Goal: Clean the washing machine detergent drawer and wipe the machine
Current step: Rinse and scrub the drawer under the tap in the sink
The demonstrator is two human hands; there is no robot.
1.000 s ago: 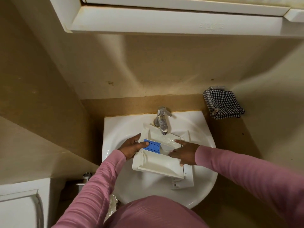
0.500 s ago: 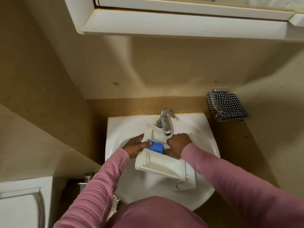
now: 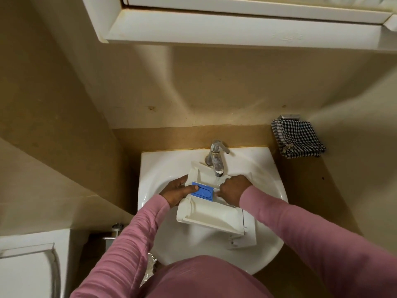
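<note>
A white detergent drawer [image 3: 211, 216] with a blue insert [image 3: 204, 193] lies across the white sink [image 3: 171, 239], its far end under the chrome tap [image 3: 217, 160]. Water runs from the tap into the drawer. My left hand [image 3: 176, 193] grips the drawer's left side, thumb on the blue insert. My right hand [image 3: 233, 190] is inside the drawer's middle compartment under the stream, fingers curled down out of sight; whether it holds anything is hidden.
A black-and-white checked cloth [image 3: 297, 139] hangs on a wall hook to the right of the sink. A white cabinet [image 3: 236, 24] juts out overhead. A white toilet cistern [image 3: 28, 265] stands at the lower left, with a metal fitting [image 3: 115, 232] beside it.
My right hand moved from the drawer's right edge into the compartment under the tap and curled its fingers. Water now runs. The left hand kept its grip.
</note>
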